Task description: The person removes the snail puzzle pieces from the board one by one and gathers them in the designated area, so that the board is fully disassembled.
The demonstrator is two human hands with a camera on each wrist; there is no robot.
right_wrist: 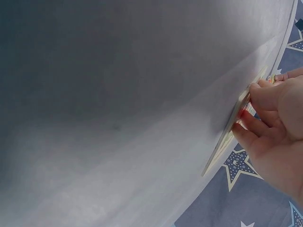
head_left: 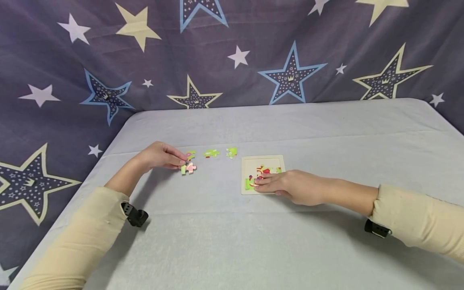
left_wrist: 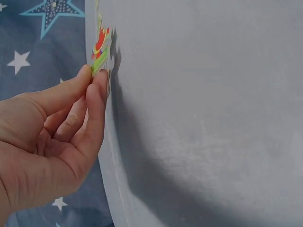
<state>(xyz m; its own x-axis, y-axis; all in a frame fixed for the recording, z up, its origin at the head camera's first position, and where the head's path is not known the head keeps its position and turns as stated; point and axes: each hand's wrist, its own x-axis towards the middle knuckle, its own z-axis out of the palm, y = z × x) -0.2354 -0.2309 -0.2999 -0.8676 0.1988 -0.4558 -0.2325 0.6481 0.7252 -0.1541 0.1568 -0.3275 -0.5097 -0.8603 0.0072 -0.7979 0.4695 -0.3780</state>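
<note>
My left hand [head_left: 161,156] pinches a jigsaw puzzle piece [left_wrist: 100,49] between thumb and fingertips. Green, red and yellow show on that piece in the left wrist view, and it sits just off the fingertips. Right behind those fingertips in the head view lies a green and pink piece [head_left: 190,154], partly covered by them. My right hand [head_left: 295,187] rests on the square puzzle tray [head_left: 263,157], its fingers extended over several fitted pieces [head_left: 249,183] and hiding part of them. The right fingertips touch the pieces and the board in the right wrist view.
Two loose green puzzle pieces, one in the middle [head_left: 211,153] and one farther right [head_left: 231,152], lie between the left hand and the tray. A pale grey cloth [head_left: 232,241] covers the table. Behind it hangs a dark curtain [head_left: 224,84] with stars.
</note>
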